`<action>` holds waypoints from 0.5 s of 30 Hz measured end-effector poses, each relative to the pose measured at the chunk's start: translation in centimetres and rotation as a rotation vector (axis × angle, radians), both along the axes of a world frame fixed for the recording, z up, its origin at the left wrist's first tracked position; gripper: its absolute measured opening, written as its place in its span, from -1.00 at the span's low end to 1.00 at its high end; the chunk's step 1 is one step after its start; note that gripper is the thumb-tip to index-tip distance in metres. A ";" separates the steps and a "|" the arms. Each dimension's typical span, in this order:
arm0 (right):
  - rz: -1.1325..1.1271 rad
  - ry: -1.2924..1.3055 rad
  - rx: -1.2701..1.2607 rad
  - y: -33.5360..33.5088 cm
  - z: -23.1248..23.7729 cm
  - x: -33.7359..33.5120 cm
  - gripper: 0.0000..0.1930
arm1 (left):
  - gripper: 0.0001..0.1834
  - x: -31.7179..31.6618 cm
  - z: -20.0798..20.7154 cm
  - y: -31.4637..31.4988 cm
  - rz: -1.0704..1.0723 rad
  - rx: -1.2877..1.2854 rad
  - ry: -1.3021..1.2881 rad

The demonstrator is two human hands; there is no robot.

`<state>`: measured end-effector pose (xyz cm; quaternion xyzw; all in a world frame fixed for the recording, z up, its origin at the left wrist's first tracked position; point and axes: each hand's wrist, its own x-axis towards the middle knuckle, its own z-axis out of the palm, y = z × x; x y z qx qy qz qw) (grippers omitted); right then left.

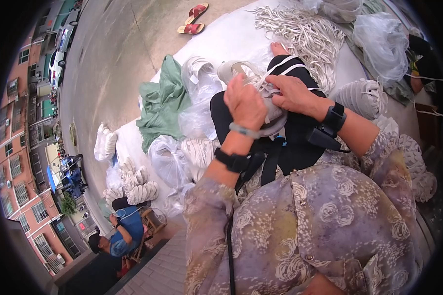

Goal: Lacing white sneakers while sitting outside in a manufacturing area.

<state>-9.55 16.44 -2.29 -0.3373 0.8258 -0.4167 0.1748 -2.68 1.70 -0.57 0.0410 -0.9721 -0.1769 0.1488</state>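
Observation:
A light grey shoe (pixel 275 117) rests across my lap on black trousers, its toe pointing away from me. Over its front, my left hand (pixel 246 104) is closed, slightly blurred; whatever its fingers grip is hidden. Beside it on the right, my right hand (pixel 296 93) pinches a white shoelace (pixel 280 69) at the shoe's opening. Loose lace ends loop over my right knee. Both wrists wear black straps, and a pale bracelet circles the left one.
A big heap of white laces (pixel 310 37) lies ahead on a white sheet. Around me are a green cloth (pixel 165 101), clear plastic bags (pixel 381 46) and bundled grey shoes (pixel 362 98). Red sandals (pixel 194 19) lie on the ground. A seated person (pixel 125 231) is at lower left.

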 end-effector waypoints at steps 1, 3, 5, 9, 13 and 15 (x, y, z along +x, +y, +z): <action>-0.007 0.064 0.002 0.1 -0.1 0.2 -0.62 | -0.86 1.1 0.1 -0.9 -0.039 0.024 0.009; -0.004 0.083 0.013 0.2 -0.1 0.6 -0.61 | -0.87 4.2 0.0 -3.8 -0.062 -0.007 0.077; -0.006 0.092 0.047 0.3 -0.1 0.8 -0.61 | -0.90 9.2 -0.6 -7.9 0.032 -0.177 -0.042; -0.028 0.148 0.040 0.4 0.0 1.3 -0.63 | -0.70 21.3 -1.5 -17.4 0.389 -0.351 -0.254; -0.025 0.210 0.009 0.2 0.1 1.8 -0.64 | -0.65 31.2 -1.0 -20.9 0.938 -0.624 -0.913; -0.060 0.190 -0.093 0.0 0.1 1.7 -0.66 | -0.75 32.4 -1.5 -20.5 1.070 -0.574 -0.997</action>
